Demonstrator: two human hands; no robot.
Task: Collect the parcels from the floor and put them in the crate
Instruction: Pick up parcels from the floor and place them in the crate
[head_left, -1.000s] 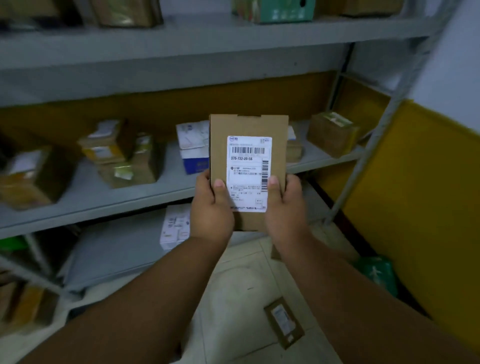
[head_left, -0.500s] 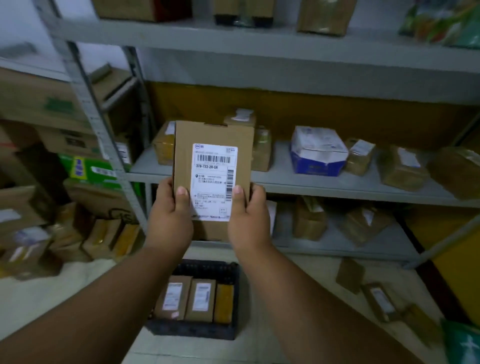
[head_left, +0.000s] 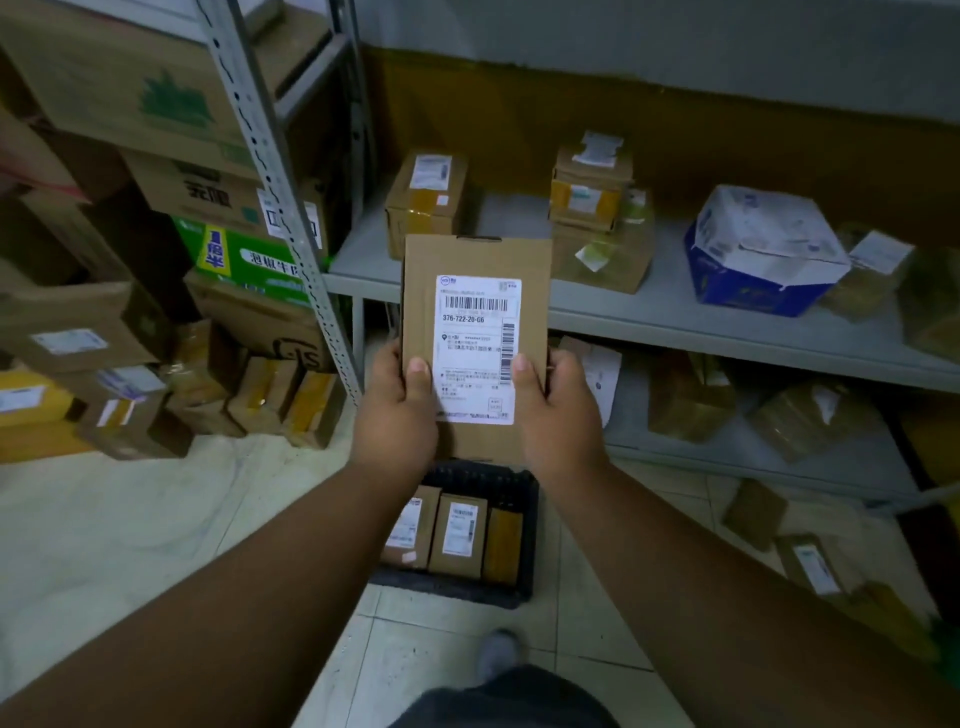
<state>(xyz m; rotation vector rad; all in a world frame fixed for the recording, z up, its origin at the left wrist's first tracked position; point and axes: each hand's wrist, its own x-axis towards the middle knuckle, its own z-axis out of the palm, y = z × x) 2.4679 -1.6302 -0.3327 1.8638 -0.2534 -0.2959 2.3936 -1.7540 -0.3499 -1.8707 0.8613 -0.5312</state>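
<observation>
Both hands, left (head_left: 397, 415) and right (head_left: 558, 410), grip one parcel (head_left: 475, 338); three parcels fill the crate (head_left: 527, 540), now nearer underneath.

Bare forearms, dark trousers (head_left: 514, 696) (grey shoe (head_left: 496, 652)).

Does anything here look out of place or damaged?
Yes. Brown parcels lie scattered on the floor at right, outside the black crate. The blue-and-white box on the shelf looks crumpled on top.
</observation>
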